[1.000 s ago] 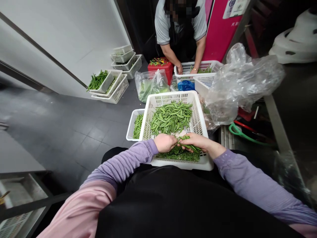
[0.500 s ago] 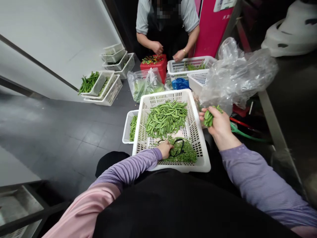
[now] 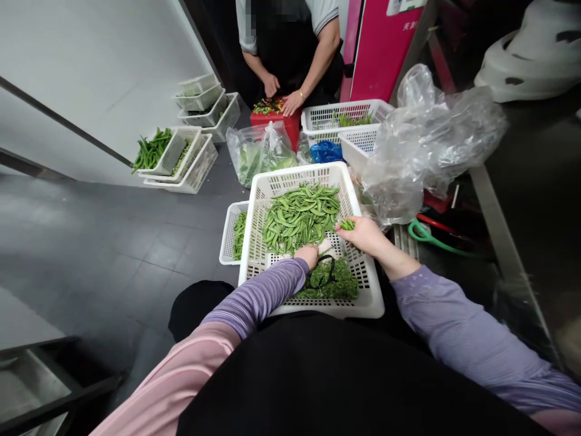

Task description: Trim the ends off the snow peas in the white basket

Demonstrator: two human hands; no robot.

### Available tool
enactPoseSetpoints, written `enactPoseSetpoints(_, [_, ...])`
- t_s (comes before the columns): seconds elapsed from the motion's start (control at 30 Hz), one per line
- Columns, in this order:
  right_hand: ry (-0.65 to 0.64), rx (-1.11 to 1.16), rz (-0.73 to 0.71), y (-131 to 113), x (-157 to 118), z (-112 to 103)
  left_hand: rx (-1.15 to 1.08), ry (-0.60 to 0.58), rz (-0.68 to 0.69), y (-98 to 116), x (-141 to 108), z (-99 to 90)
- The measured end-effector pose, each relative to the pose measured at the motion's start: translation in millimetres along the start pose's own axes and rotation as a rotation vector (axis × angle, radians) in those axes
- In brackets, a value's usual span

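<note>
A large white basket (image 3: 373, 290) stands in front of me. Flat green pea pods (image 3: 299, 217) are heaped in its far part, and a pile of small green trimmings (image 3: 342, 280) with a dark loop (image 3: 323, 274) lies in its near part. My left hand (image 3: 308, 255) is closed between the two piles, at the near edge of the pods; its fingertips and anything in them are hidden. Over the basket's right rim, my right hand (image 3: 363, 235) is closed around a few green pods (image 3: 347, 224).
A smaller white basket (image 3: 223, 245) with pods adjoins on the left. Beyond are a greens-filled plastic bag (image 3: 263, 154), a red container (image 3: 290, 126) touched by another person's hands (image 3: 294, 103), and a white basket (image 3: 313, 128). Clear plastic (image 3: 426, 139) and green-handled scissors (image 3: 420, 233) lie right.
My right hand has moved left with its pods, from outside the basket to over its right rim. My left hand has shifted slightly forward. The other person's hands have moved to the red container.
</note>
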State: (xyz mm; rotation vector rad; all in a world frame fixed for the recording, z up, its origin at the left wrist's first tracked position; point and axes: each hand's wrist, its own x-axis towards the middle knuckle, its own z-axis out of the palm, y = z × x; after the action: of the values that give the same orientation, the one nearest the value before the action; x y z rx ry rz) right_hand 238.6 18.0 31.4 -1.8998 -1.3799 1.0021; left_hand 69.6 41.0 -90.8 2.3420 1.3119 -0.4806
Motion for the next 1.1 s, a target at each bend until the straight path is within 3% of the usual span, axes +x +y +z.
enactPoseSetpoints(0.2, [0.006, -0.357, -0.138, 6.5, -0.2, 17.9, -0.025, 0.014, -0.062, -0.2, 3.4, -1.6])
enactPoseSetpoints(0.33, [0.005, -0.451, -0.193, 13.1, -1.6, 22.7, -0.032, 0.017, -0.116, 2.7, 11.0, -2.7])
enactPoseSetpoints(0.57, [-0.032, -0.538, -0.166, 18.4, 6.8, 26.4, -0.017, 0.056, -0.133, 1.6, 3.6, 0.9])
enactPoseSetpoints(0.73, [-0.019, -0.553, -0.242, 21.0, 5.4, 28.3, -0.017, 0.023, -0.083, 0.4, 5.8, -2.5])
enactPoseSetpoints(0.9, [-0.092, -0.613, -0.207, 21.7, 6.3, 26.4, -0.029, 0.037, -0.056, 0.6, 3.1, -5.0])
enactPoseSetpoints(1.1, [-0.226, -0.659, -0.245, 28.1, 7.4, 36.0, -0.206, 0.157, 0.054, 3.6, -23.8, -21.2])
